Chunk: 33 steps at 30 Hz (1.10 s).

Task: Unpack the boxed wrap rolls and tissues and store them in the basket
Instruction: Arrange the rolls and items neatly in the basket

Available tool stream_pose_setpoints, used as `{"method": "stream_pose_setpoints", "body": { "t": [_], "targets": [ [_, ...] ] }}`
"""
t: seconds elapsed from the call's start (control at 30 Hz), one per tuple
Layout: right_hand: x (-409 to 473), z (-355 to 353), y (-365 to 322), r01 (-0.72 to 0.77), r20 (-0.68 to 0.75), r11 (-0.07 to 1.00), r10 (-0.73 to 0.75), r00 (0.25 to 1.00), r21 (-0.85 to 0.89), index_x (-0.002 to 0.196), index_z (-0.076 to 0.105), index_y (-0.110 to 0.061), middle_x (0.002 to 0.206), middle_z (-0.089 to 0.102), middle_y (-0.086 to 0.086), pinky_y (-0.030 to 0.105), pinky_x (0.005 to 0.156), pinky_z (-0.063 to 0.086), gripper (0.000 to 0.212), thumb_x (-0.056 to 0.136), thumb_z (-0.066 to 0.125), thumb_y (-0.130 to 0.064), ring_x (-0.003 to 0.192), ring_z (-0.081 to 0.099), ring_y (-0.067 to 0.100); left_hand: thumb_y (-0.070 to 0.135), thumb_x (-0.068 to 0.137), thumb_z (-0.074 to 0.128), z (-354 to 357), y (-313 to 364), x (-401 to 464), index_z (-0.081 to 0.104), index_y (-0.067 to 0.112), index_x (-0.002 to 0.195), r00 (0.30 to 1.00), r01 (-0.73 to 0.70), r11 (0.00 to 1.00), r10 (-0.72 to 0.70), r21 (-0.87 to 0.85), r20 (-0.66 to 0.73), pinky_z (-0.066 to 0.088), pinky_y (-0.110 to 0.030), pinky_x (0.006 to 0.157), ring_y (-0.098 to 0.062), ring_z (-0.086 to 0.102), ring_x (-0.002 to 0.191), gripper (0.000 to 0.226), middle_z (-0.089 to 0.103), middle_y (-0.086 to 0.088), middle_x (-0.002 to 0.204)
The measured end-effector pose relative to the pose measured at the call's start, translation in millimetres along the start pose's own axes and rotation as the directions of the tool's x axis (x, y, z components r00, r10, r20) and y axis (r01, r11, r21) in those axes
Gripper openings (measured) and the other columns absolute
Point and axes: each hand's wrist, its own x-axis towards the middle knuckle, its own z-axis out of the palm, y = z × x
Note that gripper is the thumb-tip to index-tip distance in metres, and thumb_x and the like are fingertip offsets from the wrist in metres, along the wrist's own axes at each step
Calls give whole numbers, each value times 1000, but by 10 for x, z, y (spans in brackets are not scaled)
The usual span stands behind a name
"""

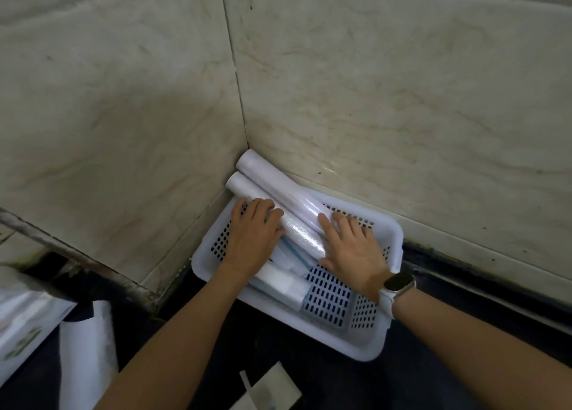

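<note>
because the two long glossy white wrap rolls overhang the corner rim of the white perforated plastic basket on the dark table, i judge they could roll off. my left hand lies flat, my right hand spread, neither grip closed. no writing readable; the green-printed box is blurred.
</note>
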Motion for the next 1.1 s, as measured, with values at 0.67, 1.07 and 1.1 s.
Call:
{"method": "stream_pose_setpoints", "body": {
  "t": [0.67, 1.07, 1.1],
  "targets": [
    [73, -83, 7, -69, 186, 980, 34, 982, 188, 144, -1, -19, 153, 10, 16, 52, 114, 23, 82, 87, 56, -28, 139, 13, 36, 19, 97, 33, 186, -142, -217, 2, 21, 147, 610, 124, 983, 33, -137, 792, 41, -32, 73, -22, 52, 88, 59, 55, -11, 124],
    [86, -62, 1, -79, 164, 976, 46, 985, 205, 145, -3, -19, 153, 9, 16, 49, 115, 19, 85, 86, 58, -30, 139, 12, 35, 16, 91, 47, 372, -71, -67, 40, 9, 132, 750, -17, 1000, 5, 12, 661, 34, -49, 103, -33, 24, 135, 41, 28, -14, 147],
    [85, -60, 1, -78, 162, 975, 44, 986, 207, 145, -3, -18, 153, 9, 16, 48, 115, 19, 85, 86, 58, -30, 138, 13, 35, 16, 91, 47, 381, -81, -71, 37, 8, 133, 743, -3, 1000, 9, -9, 669, 30, -50, 106, -32, 18, 139, 44, 25, -12, 150]
  ]
}}
